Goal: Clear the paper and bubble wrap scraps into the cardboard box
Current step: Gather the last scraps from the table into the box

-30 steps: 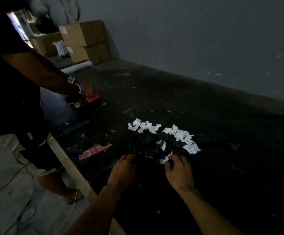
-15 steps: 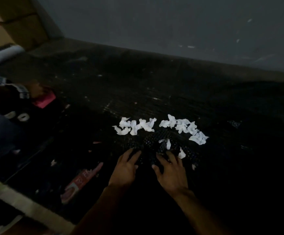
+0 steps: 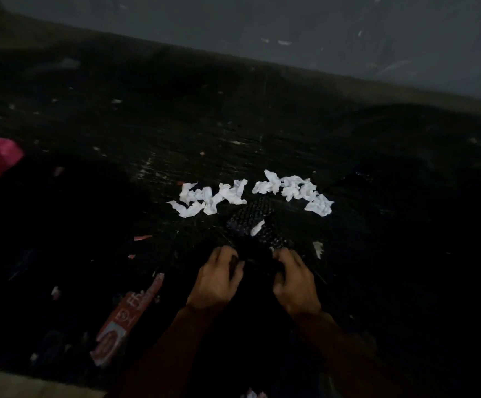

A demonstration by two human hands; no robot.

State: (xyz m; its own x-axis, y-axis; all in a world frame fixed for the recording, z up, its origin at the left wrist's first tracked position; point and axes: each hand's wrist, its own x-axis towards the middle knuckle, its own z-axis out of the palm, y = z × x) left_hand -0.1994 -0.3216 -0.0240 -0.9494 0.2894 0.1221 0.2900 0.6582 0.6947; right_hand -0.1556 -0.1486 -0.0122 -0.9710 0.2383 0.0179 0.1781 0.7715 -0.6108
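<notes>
A dark, scuffed table filled almost the whole view, dimly lit, with a grey wall running along its far edge. Taking the bubble wrap near the middle of the table as the landmark: it was a dark, dotted sheet lying flat, its near end disappearing between the person's hands. Just beyond it, two clusters of crumpled white paper scraps lay in a rough row, the left cluster off its far-left corner and the right cluster off its far-right corner, both resting on the table and close to the sheet. One small white scrap sat on top of the bubble wrap, and another sliver lay just to the right of its near end. Well to the left of it and nearer the viewer lay a red and white wrapper, flat on the table. Far to the left of it, at the edge of view, was a blurred pink object. The cardboard box was out of sight.

The left hand and right hand met the near edge of the bubble wrap, fingers curled inward and knuckles up, apparently bunching the sheet between them; the gloom hid whether each had a firm hold
</notes>
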